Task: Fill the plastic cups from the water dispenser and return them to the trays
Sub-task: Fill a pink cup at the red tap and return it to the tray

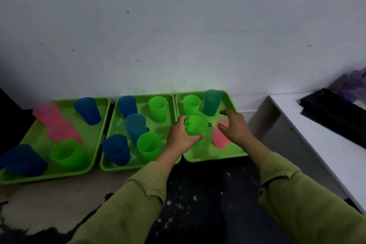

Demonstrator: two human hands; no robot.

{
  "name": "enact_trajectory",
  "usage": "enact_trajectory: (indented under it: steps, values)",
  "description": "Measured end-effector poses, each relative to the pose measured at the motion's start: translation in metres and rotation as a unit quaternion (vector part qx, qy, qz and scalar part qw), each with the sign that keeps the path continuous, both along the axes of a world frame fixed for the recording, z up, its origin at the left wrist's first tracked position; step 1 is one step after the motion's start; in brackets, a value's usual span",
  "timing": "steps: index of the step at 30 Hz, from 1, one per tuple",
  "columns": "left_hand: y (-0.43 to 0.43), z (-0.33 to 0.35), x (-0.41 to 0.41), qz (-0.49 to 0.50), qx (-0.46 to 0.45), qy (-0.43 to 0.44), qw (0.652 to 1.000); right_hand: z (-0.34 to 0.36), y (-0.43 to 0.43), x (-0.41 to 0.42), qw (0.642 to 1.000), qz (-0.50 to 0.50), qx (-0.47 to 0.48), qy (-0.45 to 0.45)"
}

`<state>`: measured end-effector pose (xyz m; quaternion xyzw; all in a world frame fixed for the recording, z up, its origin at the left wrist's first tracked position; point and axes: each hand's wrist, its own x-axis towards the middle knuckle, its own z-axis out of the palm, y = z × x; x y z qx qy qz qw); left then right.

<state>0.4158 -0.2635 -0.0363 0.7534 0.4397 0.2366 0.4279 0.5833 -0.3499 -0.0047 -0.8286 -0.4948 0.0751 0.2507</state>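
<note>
Three green trays lie side by side against the wall: a left tray (59, 172), a middle tray (138, 165) and a right tray (213, 154). Each carries several blue, green and pink plastic cups. My left hand (181, 137) grips a green cup (196, 125) over the right tray. My right hand (235, 125) hovers with fingers spread over a pink cup (219, 140) in that same tray, partly hiding it. A teal cup (212, 103) and another green cup (191, 104) stand at the tray's back. No water dispenser is in view.
A white table (320, 130) stands at the right with a dark flat object (332, 109) on it. The wall rises directly behind the trays. The surface in front of the trays is dark and speckled.
</note>
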Motion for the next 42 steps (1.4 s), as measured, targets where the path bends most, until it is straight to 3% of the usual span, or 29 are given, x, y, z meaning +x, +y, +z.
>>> enact_trajectory:
  steps: [10,26,32,42]
  values:
    - [-0.011,-0.037,0.032,0.042,-0.055,0.040,0.997,-0.039,0.005,0.035,0.996,0.022,-0.080,0.034]
    - [-0.009,-0.042,0.022,-0.005,-0.052,0.063,0.997,-0.028,0.010,0.036,0.998,0.019,-0.010,0.061]
    - [-0.001,-0.011,0.006,-0.010,0.000,0.024,1.000,0.021,0.023,0.017,0.997,0.031,0.072,0.020]
    - [0.034,0.061,-0.042,-0.038,0.113,-0.064,0.991,0.086,0.054,-0.077,0.982,0.119,0.142,0.044]
